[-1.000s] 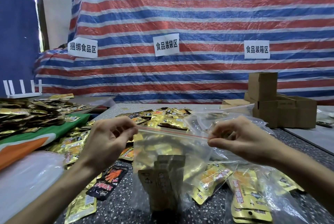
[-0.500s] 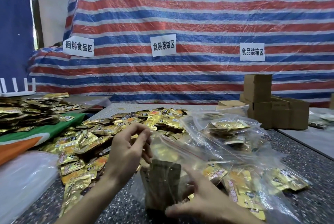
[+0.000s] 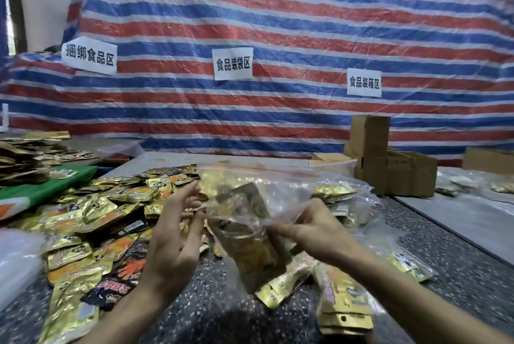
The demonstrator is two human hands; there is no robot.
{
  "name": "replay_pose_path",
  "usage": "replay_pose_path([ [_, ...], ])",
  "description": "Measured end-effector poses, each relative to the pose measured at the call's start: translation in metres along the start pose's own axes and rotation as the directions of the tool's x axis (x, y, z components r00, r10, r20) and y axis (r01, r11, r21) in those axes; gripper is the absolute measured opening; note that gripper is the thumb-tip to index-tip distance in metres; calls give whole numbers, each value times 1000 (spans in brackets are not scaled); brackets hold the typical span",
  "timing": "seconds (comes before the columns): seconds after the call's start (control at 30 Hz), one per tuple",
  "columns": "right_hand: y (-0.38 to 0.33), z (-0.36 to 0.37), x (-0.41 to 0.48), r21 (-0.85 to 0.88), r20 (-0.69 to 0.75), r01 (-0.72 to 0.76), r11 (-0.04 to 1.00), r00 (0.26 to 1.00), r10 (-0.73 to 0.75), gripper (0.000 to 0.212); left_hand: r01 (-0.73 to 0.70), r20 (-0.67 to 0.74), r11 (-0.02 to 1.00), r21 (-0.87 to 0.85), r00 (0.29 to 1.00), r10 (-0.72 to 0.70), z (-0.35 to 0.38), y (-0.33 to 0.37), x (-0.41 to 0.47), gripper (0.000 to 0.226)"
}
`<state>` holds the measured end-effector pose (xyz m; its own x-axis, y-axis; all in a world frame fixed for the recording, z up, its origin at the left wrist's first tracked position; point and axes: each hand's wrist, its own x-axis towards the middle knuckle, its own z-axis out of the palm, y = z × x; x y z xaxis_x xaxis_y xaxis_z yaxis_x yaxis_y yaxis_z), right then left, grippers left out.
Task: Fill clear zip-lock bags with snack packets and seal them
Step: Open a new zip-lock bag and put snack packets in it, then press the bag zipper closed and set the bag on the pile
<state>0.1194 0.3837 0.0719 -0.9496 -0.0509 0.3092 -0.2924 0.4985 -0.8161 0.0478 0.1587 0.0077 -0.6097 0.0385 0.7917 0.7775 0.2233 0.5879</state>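
Head view: my right grip (image 3: 314, 229) pinches the side of one clear bag (image 3: 281, 190), held over the counter's (image 3: 211, 288) middle with a stack of packets (image 3: 250, 243) inside. My left grip (image 3: 178, 232) is spread just beside it. An uncountable heap (image 3: 91, 221) of loose packets covers the counter's left. Three signs (image 3: 233, 63) hang behind.

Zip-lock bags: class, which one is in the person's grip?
The middle bag, red zip strip on top, pinched by the right hand; the other filled bags lie on the table.
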Motion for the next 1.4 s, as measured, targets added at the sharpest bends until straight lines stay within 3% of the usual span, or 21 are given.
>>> replay_pose_path([
  [0.07, -8, -17, 13, -8, -71, -14, 1000, 997, 14, 23, 37, 62, 999, 38, 997, -39, 9, -8, -5, 48],
  [0.2, -20, -56, 54, -55, -344, -18, 998, 939, -2, 21, -1, 183, 983, 181, 982, -33, 28, -32, -19, 36],
  [0.3, -22, -89, 85, -277, -556, -2, 961, 816, -159, 27, -36, 268, 975, 218, 963, -24, 33, -49, -27, 29],
  [0.4, -10, -111, 119, -435, -684, -132, 891, 691, -232, 32, -58, 291, 971, 232, 957, -13, 32, -59, -31, 30],
  [0.5, 11, -115, 144, -413, -802, -204, 888, 544, -248, 27, -93, 289, 971, 221, 957, 26, 31, -59, -34, 28],
  [0.53, 21, -112, 150, -391, -811, -226, 892, 543, -218, 23, -81, 285, 973, 218, 959, 16, 31, -59, -35, 27],
  [0.63, 59, -98, 160, -455, -672, -407, 792, 741, -5, 29, -36, 292, 976, 216, 956, -29, 32, -62, -34, 26],
  [0.7, 75, -84, 155, -537, -550, -493, 685, 820, 159, 21, -27, 293, 976, 215, 955, -38, 33, -65, -33, 26],
  [0.9, 57, -77, 140, -526, -491, -470, 708, 848, 198, 13, -17, 286, 986, 167, 958, -32, 35, -69, -31, 16],
  [0.93, 52, -78, 137, -530, -507, -452, 718, 847, 159, 10, -15, 287, 986, 165, 957, -34, 35, -70, -31, 17],
  [1.0, 44, -75, 130, -552, -570, -369, 748, 822, -16, 28, -12, 288, 985, 170, 957, -38, 36, -73, -31, 16],
  [1.07, 35, -58, 120, -566, -597, -203, 799, 770, -227, 42, 0, 285, 984, 180, 957, -52, 36, -77, -31, 14],
  [1.13, 28, -28, 113, -508, -575, 5, 861, 742, -343, 41, 25, 268, 982, 186, 961, -75, 37, -80, -30, 13],
  [1.23, 33, 40, 101, -270, -483, 215, 939, 813, -325, 27, 37, 243, 979, 202, 966, -86, 36, -80, -30, 14],
  [1.4, 76, 130, 77, -45, -340, 199, 979, 919, -202, 22, 162, 134, 971, 178, 973, -187, 27, -79, -29, 14],
])
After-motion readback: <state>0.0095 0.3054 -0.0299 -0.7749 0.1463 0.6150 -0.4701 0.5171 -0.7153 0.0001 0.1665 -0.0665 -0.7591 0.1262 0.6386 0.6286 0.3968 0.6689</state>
